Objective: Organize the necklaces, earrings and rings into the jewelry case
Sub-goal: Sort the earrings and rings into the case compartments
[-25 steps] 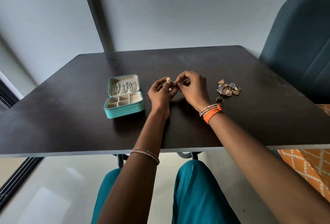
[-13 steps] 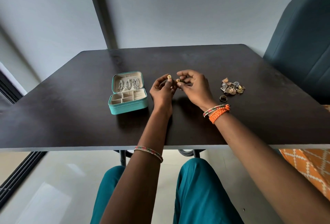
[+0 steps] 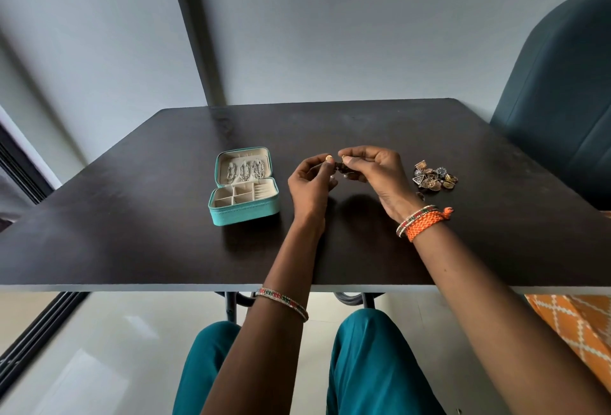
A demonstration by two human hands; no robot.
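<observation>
Both hands raised above the middle of the frame, close together, fingertips nearly meeting. Left hand [image 3: 312, 183] pinching a small gold stud earring [image 3: 328, 157] between thumb and forefinger; right hand [image 3: 380, 171] pinching a second gold earring [image 3: 344, 158] the same way, remaining fingers curled. Between the two, something small and dark, too tiny to make out, with a pale bead or two hanging below.

Lowest in the frame: teal trousers [image 3: 370, 365] and both forearms, a thin beaded bangle [image 3: 282, 302] on the left one, an orange braided wristband [image 3: 426, 223] beside another bangle on the right wrist.

On the dark table [image 3: 132, 233], left of the hands: teal jewelry case [image 3: 244, 190], lid open and upright, three silver chain pieces [image 3: 244, 170] hung in the lid, cream compartments in the base. Contents of those compartments not discernible.

Right of the hands, at mid-right of the frame: small heap of mixed jewelry [image 3: 434, 178], gold and silver, lying loose on the table; one ring [image 3: 420, 196] just below the heap, partly hidden by the right wrist.

Far right: dark teal chair back [image 3: 562, 100]. Top of frame: grey wall.
</observation>
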